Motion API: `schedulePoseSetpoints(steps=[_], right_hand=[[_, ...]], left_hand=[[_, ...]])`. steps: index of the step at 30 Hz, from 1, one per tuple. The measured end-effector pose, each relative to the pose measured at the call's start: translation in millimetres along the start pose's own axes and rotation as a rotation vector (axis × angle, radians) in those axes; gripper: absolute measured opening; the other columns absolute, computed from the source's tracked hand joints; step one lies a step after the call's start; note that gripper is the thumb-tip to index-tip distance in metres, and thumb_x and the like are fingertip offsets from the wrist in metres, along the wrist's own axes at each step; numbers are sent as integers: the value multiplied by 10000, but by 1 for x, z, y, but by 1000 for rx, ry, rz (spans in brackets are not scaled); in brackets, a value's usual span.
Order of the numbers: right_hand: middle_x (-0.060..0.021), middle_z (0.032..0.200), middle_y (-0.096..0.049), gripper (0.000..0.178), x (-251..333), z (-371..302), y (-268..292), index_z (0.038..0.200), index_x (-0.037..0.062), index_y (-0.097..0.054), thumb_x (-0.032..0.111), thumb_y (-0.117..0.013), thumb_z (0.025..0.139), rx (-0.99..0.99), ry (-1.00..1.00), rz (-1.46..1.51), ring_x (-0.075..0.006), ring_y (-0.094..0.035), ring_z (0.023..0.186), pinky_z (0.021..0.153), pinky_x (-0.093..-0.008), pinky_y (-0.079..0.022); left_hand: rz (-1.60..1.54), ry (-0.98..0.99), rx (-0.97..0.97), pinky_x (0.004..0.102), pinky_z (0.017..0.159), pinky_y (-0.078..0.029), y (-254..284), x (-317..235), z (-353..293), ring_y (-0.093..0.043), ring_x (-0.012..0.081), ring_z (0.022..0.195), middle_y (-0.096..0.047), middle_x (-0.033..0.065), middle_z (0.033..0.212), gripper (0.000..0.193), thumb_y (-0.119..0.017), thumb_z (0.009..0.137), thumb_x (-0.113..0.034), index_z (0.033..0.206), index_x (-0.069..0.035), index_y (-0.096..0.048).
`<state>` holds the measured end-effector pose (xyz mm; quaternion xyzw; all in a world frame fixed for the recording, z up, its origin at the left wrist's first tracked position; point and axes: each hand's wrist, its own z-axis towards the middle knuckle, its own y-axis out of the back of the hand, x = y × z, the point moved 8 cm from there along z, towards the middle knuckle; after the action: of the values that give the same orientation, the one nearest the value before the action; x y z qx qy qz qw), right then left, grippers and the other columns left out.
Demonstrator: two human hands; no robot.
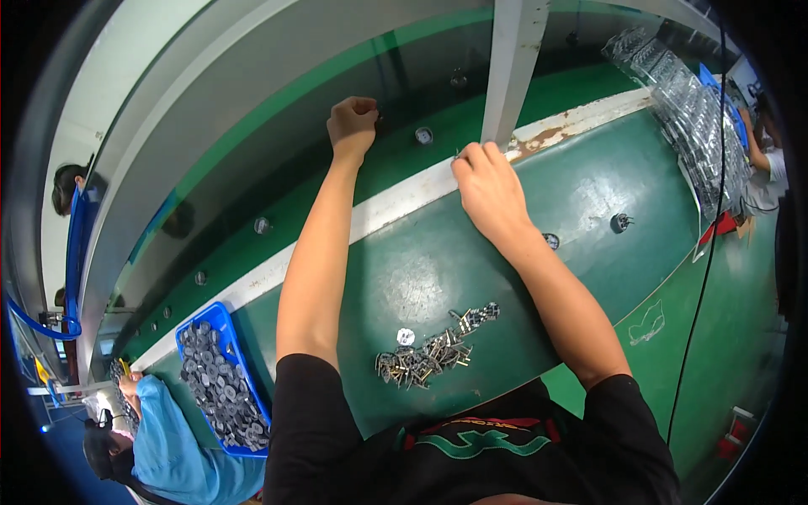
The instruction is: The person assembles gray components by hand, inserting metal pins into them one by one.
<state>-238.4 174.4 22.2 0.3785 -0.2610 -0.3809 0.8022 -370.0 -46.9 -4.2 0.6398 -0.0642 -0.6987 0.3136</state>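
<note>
Left hand and right hand curl, contents unclear; work seems midway, silvery metal-pinned parts left by the green tabletop's near edge.

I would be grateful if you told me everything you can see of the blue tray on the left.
The blue tray is an oblong container, apparently plastic, with a raised rim. It stands open side up at the left of the green table, near the white rail, its long sides slanting down to the right in the picture. Grey, mostly round pieces lie heaped loosely inside, hiding its floor. Neither the left hand nor the right hand touches it.
</note>
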Motion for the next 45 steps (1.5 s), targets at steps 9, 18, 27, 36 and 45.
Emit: schedulePoseSetpoints(steps=[9,18,27,36,45], right_hand=[[-106,971,-578,140,-21,-4,8,912,0,-655,20,-592,789,-72,-121,183,-281,-573,908,803,-373,-518],[-99,879,-619,126,-29,-12,7,955,9,-699,26,-702,830,-21,-174,539,-269,-625,791,706,-368,-520],[-94,812,-613,121,18,-6,52,907,7,-664,-26,-721,806,-84,-21,759,-255,-615,691,612,-349,-502],[-69,822,-598,166,36,-17,45,896,32,-639,-37,-717,767,-139,48,651,-247,-622,748,607,-347,-512],[-76,834,-606,162,35,-20,42,935,19,-664,-47,-693,790,-142,-36,717,-251,-616,715,607,-338,-512]], left_hand=[[392,-666,287,359,1038,-433,-65,-79,-45,-540,300,1211,-650,102,1269,390,-697,798,-126,1188,-115,-698],[-155,-247,367,297,825,-585,-34,-61,-100,-688,220,927,-622,140,1078,378,-741,761,37,1134,-14,-712],[-535,-72,347,256,782,-600,7,-51,-189,-668,142,890,-597,103,1096,444,-781,723,132,1145,43,-677],[-429,-113,289,249,706,-584,10,-55,-197,-679,121,796,-663,89,1016,396,-812,697,98,1049,21,-648],[-456,-120,283,249,762,-573,15,-63,-198,-670,122,862,-668,105,1047,390,-785,726,114,1079,43,-636]])
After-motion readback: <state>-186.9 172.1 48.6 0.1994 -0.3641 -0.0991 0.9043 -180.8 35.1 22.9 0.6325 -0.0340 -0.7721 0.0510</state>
